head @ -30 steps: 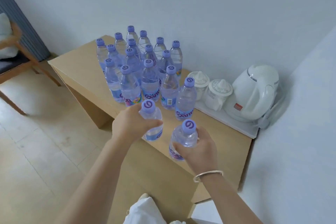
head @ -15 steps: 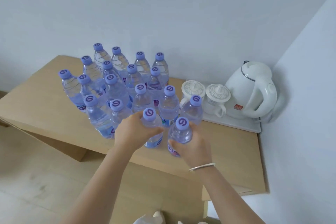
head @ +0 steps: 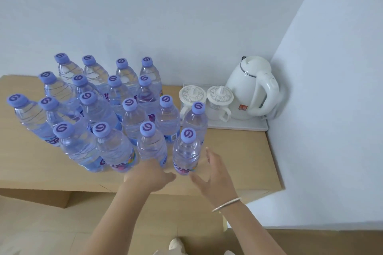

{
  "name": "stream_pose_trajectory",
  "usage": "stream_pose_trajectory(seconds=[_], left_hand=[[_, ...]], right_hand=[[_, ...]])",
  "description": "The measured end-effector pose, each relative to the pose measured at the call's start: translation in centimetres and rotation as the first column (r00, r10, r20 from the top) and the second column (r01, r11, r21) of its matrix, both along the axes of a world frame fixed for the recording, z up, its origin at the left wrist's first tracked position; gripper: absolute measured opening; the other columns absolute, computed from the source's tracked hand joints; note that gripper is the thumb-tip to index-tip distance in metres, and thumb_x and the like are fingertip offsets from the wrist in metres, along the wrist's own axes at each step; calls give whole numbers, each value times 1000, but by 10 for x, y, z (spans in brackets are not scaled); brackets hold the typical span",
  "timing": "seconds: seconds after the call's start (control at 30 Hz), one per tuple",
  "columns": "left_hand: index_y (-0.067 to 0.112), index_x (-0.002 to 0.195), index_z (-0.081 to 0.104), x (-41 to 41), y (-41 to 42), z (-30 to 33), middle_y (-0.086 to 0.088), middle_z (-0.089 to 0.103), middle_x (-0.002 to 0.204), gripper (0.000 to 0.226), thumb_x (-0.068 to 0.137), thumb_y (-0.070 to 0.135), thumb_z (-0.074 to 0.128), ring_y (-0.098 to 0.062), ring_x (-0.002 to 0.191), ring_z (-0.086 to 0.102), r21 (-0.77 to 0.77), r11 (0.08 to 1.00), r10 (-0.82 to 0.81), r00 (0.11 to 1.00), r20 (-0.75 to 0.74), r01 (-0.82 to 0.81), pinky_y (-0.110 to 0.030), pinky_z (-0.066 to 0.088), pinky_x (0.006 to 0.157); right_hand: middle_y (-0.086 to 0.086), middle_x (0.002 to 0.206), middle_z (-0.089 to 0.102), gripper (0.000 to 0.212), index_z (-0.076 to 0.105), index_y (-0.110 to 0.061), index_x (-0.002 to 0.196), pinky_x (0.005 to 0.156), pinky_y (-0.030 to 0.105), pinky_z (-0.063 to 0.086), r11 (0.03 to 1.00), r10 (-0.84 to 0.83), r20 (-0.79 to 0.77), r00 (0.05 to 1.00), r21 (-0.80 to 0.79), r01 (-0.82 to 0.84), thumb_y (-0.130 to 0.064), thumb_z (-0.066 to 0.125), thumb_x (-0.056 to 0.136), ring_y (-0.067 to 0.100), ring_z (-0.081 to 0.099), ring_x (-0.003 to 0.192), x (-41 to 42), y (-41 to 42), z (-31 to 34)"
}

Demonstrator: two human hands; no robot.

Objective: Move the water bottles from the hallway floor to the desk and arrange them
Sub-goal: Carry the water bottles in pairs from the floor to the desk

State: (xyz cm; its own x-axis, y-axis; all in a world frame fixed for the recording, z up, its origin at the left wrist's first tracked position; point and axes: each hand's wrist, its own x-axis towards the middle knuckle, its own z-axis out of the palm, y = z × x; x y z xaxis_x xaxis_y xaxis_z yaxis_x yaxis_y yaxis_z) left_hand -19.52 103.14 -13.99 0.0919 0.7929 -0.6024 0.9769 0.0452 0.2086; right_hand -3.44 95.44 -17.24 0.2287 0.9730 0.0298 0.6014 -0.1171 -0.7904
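Bottles on desk (upright)

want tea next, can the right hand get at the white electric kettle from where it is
Probably yes: the right hand is open and holds nothing, and bare wooden desk lies between it and the white electric kettle, whose handle faces right; the bottles stand to its left.

Eighteen water bottles stood on the one bench (all capped in purple, four of them in the nearest row). Beside them were two lidded white cups, one white kettle and one white tray.
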Motion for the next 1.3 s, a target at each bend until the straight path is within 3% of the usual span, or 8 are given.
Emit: stream_pose_trajectory(seconds=[0.17,0.3,0.37,0.57,0.83,0.9,1.07,1.3], left_hand=[[16,73,46,57,-37,-11,4,47,73,40,86,53,51,-23,85,57,8,968,-251,965,80,251,-28,39,66],[19,115,58,109,-71,-5,1,59,117,42,87,50,51,-20,108,55,123,920,-387,915,113,373,-29,43,80],[21,122,56,136,-95,-2,0,57,124,45,88,50,51,-20,113,53,181,885,-452,885,108,430,-30,43,87],[25,112,59,221,-203,2,8,59,102,39,88,54,47,-12,86,52,198,773,-627,774,87,603,-23,36,61],[27,121,56,340,-322,13,10,61,118,45,87,56,50,-14,104,57,259,640,-768,615,179,723,-27,38,78],[27,122,55,369,-342,18,10,61,117,45,87,55,49,-15,104,57,318,584,-810,565,158,747,-27,39,78],[25,122,55,446,-377,23,8,63,111,42,89,50,47,-16,100,59,439,413,-901,430,65,798,-25,37,74],[27,118,56,578,-396,15,9,62,113,40,86,50,52,-15,102,58,421,319,-947,298,118,849,-25,37,76]], right_hand=[[10,124,53,47,50,-4,127,95,22,35,996,1,148,989,-92,13,-20,63,86,24,48,117,32,-45,-3],[1,131,50,43,47,-12,132,96,21,34,983,-37,238,971,-167,78,-29,51,93,15,44,123,67,-98,-6],[-1,133,49,43,47,-14,133,96,22,35,969,-96,230,968,-199,144,-32,48,94,14,44,123,87,-132,-6],[-4,128,54,43,52,-17,128,96,22,37,913,-322,202,925,-193,359,-42,45,94,11,48,119,158,-266,3],[1,118,61,34,59,-11,116,84,23,38,704,-644,231,730,-195,683,-34,45,96,17,56,107,258,-436,21],[4,109,62,30,61,-8,106,84,31,44,641,-717,211,665,-175,747,-32,47,95,20,57,102,277,-464,25],[2,107,62,29,60,-10,104,74,24,40,521,-817,191,544,-159,839,-34,48,93,18,56,96,330,-509,26],[-4,127,54,41,53,-17,127,94,25,39,409,-864,251,436,-157,899,-40,45,94,13,50,115,432,-531,33]])
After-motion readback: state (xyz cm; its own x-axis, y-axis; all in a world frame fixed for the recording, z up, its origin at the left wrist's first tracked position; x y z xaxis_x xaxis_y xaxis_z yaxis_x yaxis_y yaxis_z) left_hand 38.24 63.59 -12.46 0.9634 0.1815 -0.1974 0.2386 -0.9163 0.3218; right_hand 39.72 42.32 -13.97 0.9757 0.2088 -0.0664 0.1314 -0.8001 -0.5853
